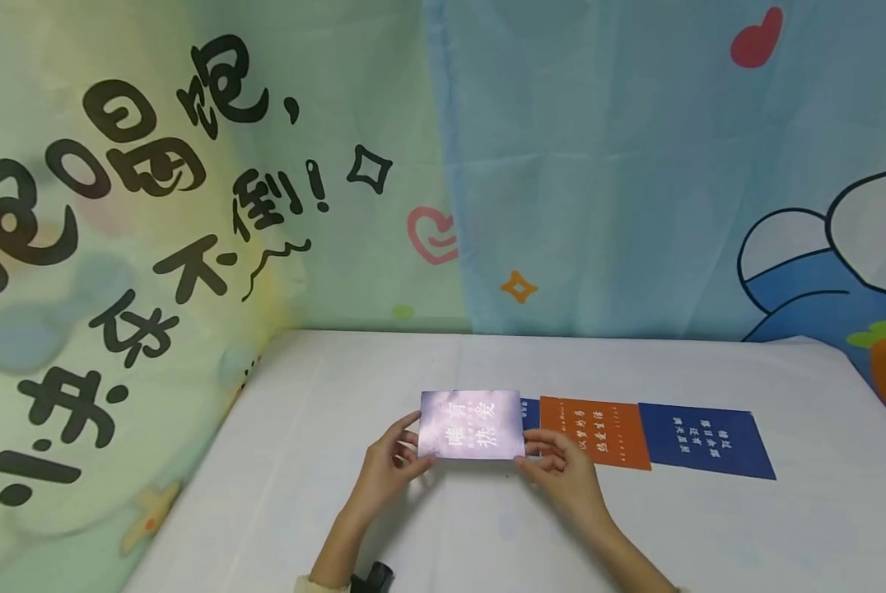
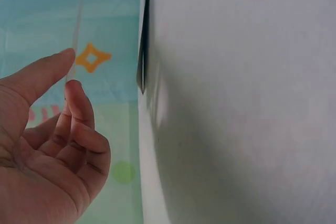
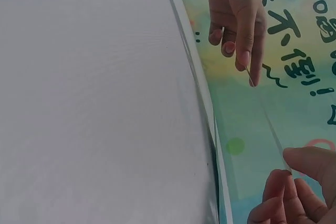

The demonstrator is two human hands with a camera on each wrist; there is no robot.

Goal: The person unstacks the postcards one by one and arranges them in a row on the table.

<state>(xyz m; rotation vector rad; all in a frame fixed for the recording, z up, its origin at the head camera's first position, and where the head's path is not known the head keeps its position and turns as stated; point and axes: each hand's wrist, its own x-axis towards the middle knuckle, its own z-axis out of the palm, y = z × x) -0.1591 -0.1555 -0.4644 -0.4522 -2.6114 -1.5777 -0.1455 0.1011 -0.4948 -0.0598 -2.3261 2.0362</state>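
Observation:
A pale purple card point(image 1: 470, 424) with white lettering is held up over the table, its face towards the head camera. My left hand point(image 1: 393, 453) pinches its left edge between thumb and fingers, while my right hand point(image 1: 567, 469) pinches the right edge. Seen edge-on, the card is only a thin line in both wrist views, between the left thumb and index finger point(image 2: 79, 100) in one and stretched between both hands in the other. Behind it, a small part of a blue card point(image 1: 530, 409) shows; the rest is hidden.
To the right, an orange card point(image 1: 599, 436) and a dark blue card point(image 1: 702, 441), both lettered in white, lie in a row on the white tabletop point(image 1: 806, 527). Printed curtains point(image 1: 599, 165) hang behind and left. A black object point(image 1: 376, 576) is by the left wrist.

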